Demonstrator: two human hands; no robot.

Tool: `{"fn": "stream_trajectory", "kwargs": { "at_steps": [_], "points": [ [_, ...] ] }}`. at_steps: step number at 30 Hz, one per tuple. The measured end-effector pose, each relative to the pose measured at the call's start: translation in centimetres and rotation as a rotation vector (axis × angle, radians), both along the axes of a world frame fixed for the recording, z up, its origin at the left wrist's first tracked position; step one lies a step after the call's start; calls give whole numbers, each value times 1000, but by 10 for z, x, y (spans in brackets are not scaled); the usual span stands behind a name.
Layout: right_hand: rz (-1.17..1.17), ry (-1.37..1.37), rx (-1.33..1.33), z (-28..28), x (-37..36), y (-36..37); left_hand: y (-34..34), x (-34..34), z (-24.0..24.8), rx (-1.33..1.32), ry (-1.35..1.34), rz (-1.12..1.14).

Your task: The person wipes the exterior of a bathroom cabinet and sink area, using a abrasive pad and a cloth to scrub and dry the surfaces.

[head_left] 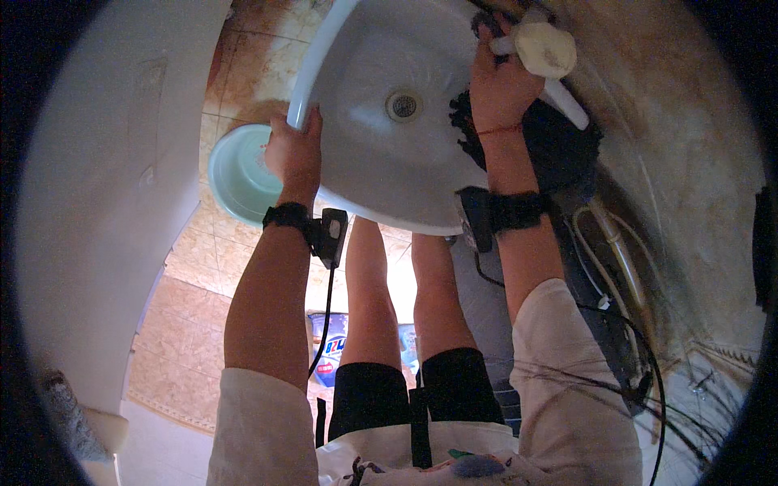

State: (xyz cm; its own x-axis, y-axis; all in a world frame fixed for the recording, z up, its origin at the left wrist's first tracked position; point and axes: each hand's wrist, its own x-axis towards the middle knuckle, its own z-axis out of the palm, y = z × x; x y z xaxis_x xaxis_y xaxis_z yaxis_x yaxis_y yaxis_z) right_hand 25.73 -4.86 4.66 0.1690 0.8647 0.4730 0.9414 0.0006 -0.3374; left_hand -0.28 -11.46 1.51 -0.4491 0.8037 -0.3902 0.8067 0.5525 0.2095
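Note:
My left hand [293,154] grips the left rim of a white wash basin [381,174], with the thumb on the inner side. A round metal drain [403,105] sits in the basin's floor. At the basin's far right, my right hand [504,89] is closed around a small dark thing [486,26] that I cannot make out. Beside its knuckles is a pale round knob-like piece [547,50], with a white bar [567,105] below it. Under my right wrist lies a black frilly-edged thing [567,146], perhaps cloth.
A mint-green tub [231,190] stands on the tiled floor left of the basin. Blue-and-white packages [328,348] lie on the floor by my legs. A pipe and hoses [612,239] run along the right wall. A white panel [113,162] rises at left.

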Motion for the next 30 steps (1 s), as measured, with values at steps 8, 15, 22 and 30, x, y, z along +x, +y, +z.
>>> {"fn": "stream_trajectory", "kwargs": {
  "at_steps": [8, 15, 22, 30],
  "points": [
    [-188, 292, 6, 4, 0, -6, 1, -6, -2, -18, -12, -11],
    [-135, 216, -69, 13, 20, -23, 2, 5, 3, -30, -5, -16],
    [-24, -261, -384, 36, 22, -37, 2, 7, 9, -77, 9, -25],
    [-57, 131, -247, 9, 4, -27, 2, 8, 7, -43, 12, -36]
  ]
}}
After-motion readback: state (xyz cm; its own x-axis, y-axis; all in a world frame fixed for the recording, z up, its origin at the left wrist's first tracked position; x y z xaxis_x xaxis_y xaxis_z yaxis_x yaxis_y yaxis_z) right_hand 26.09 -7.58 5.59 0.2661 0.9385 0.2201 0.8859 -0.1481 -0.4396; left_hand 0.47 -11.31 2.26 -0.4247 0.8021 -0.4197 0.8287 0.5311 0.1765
